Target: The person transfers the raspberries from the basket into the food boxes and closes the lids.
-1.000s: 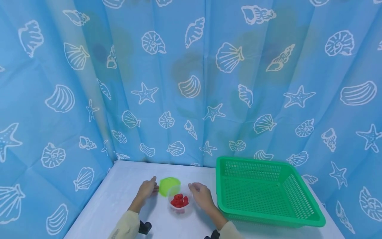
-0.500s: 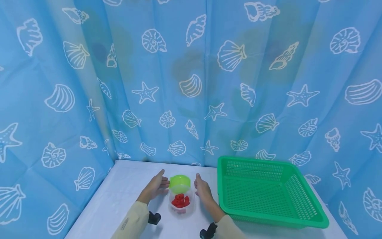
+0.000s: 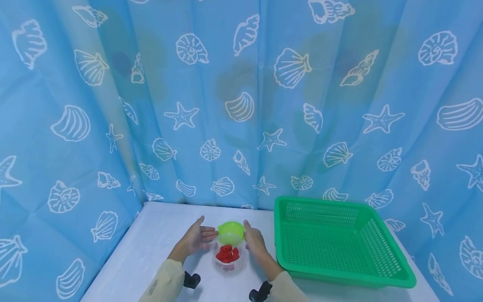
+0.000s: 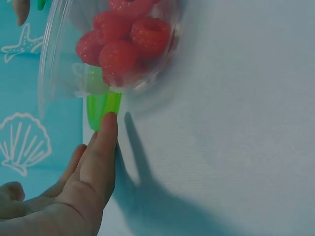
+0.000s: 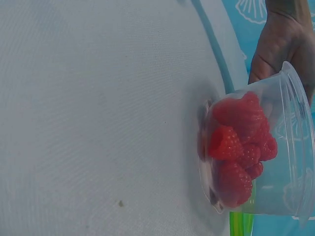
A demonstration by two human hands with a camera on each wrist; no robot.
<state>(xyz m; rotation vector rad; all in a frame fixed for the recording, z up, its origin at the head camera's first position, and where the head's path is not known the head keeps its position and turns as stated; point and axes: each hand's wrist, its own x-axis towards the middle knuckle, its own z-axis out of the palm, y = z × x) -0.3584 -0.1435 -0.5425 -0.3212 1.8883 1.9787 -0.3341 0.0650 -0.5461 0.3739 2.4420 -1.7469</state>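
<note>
A clear plastic tub [image 4: 66, 64] of red raspberries [image 3: 227, 254] stands upright on the table, between my hands. Just behind it is a lime-green dish [image 3: 232, 228], partly seen through the tub's wall. My left hand [image 3: 195, 238] has its fingers straight, their tips right at the dish's left edge. In the left wrist view, the nearest finger reaches the green side below the tub. On the other side, my right hand [image 3: 255, 242] stands with its thumb up, close by the dish's right edge; the tub and dish partly hide its fingers.
A large green plastic basket [image 3: 392, 279] sits on the right of the white-covered table [image 3: 166, 218]. Blue shell-print curtains [image 3: 211, 167] hang behind the table and along its left side.
The lime-green dish has shifted right, from behind-left of the tub to straight behind it. My left hand has moved right with it, while the right hand has turned thumb-up beside it.
</note>
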